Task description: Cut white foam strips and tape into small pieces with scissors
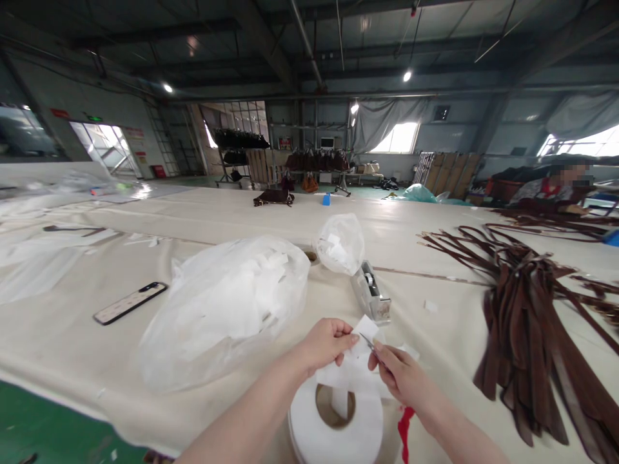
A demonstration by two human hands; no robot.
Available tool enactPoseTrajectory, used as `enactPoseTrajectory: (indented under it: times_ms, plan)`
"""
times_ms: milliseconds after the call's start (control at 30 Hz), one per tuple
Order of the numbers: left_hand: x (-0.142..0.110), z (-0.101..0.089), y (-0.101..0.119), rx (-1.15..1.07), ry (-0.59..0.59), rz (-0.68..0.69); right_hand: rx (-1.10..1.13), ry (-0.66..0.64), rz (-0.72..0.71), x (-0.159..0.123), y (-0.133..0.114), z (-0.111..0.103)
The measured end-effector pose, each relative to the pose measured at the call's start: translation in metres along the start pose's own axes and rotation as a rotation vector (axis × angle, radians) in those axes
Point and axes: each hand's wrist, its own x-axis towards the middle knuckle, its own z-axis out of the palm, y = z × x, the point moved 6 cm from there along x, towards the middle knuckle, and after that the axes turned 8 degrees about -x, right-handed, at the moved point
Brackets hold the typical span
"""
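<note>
My left hand (333,341) pinches a small white square of sheet material (367,326) between thumb and fingers. Closed around a small pointed metal tool (366,341) is my right hand (397,370); the tip meets the white square, and the fingers hide the rest of the tool, so its kind is unclear. Below both hands lies a large roll of white tape (302,428) with a brown core, and white strips (338,374) rest over its far side. A tape dispenser (371,296) stands just beyond my hands.
Left of my hands lies a big clear bag (232,303) of white pieces; a smaller bag (341,243) sits behind. A phone (130,303) is further left. Brown leather straps (527,322) pile up on the right. A person (551,187) sits at the far right.
</note>
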Motion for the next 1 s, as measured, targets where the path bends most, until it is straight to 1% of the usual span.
enactPoseTrajectory:
  times_ms: [300,500,767,867,1000]
  plan:
    - [0.008,0.0,0.001,-0.024,-0.021,-0.031,0.128,0.046,0.06,0.0,0.001,0.0]
    - [0.011,0.004,0.0,-0.042,-0.047,-0.123,0.192,0.024,0.097,0.008,0.008,0.003]
    - [0.02,0.001,-0.003,-0.08,-0.083,-0.141,0.236,0.015,0.086,0.011,0.003,0.005]
    - [0.022,0.0,-0.003,-0.08,-0.108,-0.155,0.253,0.012,0.092,0.013,0.005,0.005]
    - [0.024,-0.004,-0.004,-0.056,-0.111,-0.176,0.289,0.002,0.114,0.017,0.009,0.006]
